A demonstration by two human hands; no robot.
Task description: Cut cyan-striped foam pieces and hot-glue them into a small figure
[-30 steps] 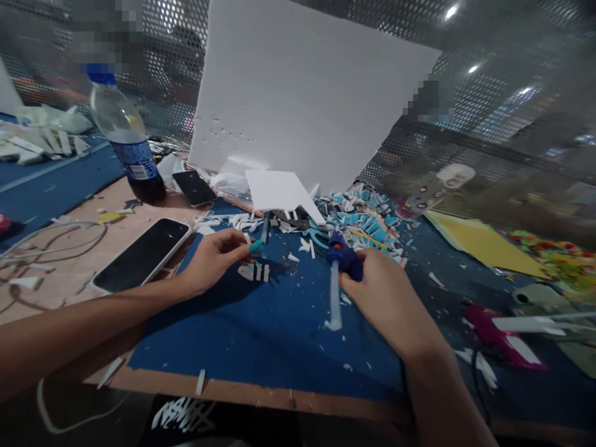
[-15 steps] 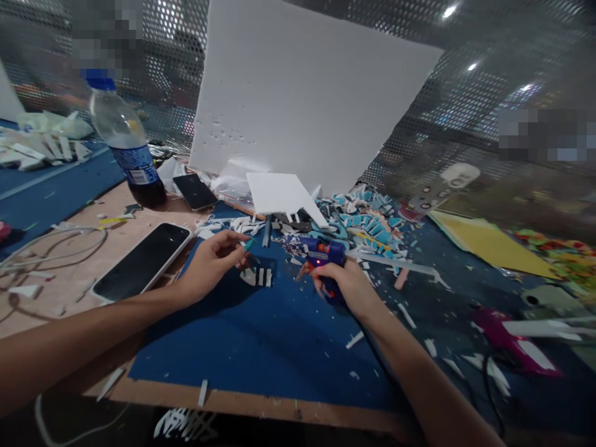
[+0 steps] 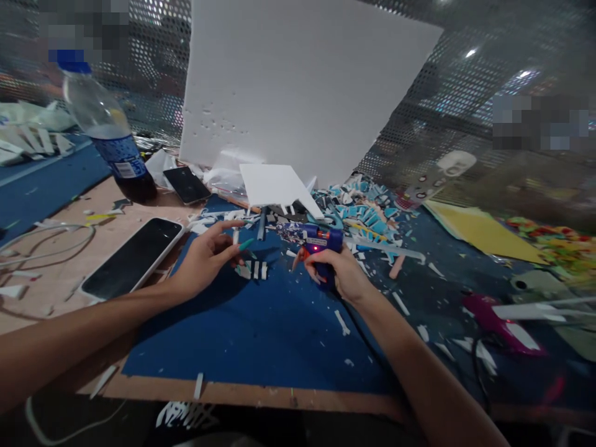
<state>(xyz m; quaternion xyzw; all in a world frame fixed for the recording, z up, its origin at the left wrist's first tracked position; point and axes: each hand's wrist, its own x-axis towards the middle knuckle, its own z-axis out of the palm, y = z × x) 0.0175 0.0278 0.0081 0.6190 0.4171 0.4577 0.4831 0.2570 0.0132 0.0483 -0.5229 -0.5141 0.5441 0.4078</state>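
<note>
My left hand [image 3: 207, 257] is above the blue mat [image 3: 242, 335]. A small white foam strip [image 3: 235, 236] spans the gap between its index finger and thumb. Long teal nails show on this hand. Just below its fingertips, several white foam strips [image 3: 256, 270] lie side by side on the mat. Wrapped around the handle of a blue hot glue gun [image 3: 321, 239] is my right hand [image 3: 342, 270]. A red light glows on the gun's body, and its patterned nozzle end points left, towards my left hand.
A cola bottle [image 3: 118, 155] and two phones, one white-edged [image 3: 133, 257] and one dark [image 3: 186, 184], stand or lie left. Behind are a white foam board [image 3: 298, 87], a cut white piece [image 3: 274, 185] and blue-white scraps [image 3: 367, 214]. A magenta glue gun [image 3: 503, 323] lies right.
My left index finger has straightened away from the thumb, and the white strip shows more clearly between them. My right hand keeps the glue gun. The view has shifted slightly.
</note>
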